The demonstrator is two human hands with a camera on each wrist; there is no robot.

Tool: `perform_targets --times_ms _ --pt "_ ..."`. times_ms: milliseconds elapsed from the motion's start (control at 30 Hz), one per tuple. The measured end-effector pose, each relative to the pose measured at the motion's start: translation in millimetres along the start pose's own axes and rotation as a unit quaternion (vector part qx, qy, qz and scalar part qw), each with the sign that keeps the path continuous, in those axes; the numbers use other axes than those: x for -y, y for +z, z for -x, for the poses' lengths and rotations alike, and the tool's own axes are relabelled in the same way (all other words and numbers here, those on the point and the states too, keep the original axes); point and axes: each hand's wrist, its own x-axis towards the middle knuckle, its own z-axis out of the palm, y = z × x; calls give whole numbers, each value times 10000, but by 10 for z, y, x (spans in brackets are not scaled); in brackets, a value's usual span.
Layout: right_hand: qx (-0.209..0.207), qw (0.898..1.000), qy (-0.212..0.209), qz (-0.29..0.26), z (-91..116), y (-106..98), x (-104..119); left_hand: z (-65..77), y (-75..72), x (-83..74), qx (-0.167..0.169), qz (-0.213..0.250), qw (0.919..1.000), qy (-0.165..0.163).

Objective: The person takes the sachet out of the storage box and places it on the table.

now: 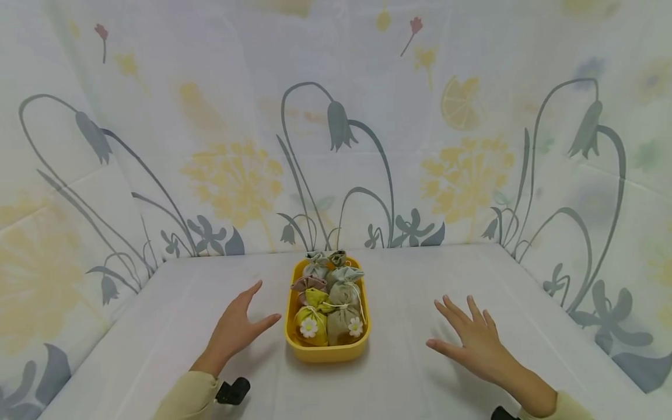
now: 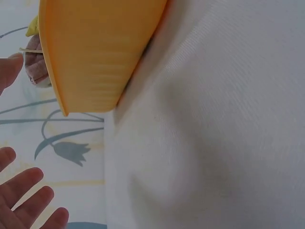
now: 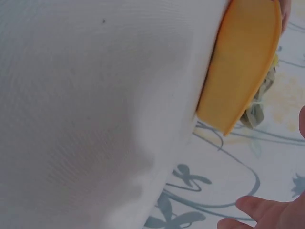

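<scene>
A yellow tub with rounded corners stands on the white-covered table, filled with several small drawstring pouches. At its front lie a yellow-green pouch and a grey-beige pouch, each with a white flower. Behind them are a mauve pouch and pale grey-green ones. My left hand hovers just left of the tub, thumb toward its wall, fingers spread and holding nothing. Farther off on the right, my right hand is held above the table with its fingers spread, touching nothing. The wrist views show the tub's outer walls.
A white cloth covers the table. Around its back and sides hangs a curtain printed with grey bellflowers and yellow blossoms. A black wrist device sits at the left sleeve, and another at the right.
</scene>
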Motion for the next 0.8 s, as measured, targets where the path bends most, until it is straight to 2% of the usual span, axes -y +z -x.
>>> perform_targets --times_ms 200,433,533,667,800 --pt "-34 10000 -2 -51 -50 63 75 -41 40 -72 30 706 9972 262" --pt "-73 9997 2 -251 -123 136 157 -98 97 -103 285 1290 9902 447" --pt "-42 9994 -12 -354 -144 174 198 -126 124 -127 365 1476 9877 367" --pt "-18 9990 -31 -445 -179 214 262 -159 151 -172 479 1791 9827 15" --pt "37 9983 -43 -577 -221 241 336 -190 174 -188 558 1904 9798 -266"
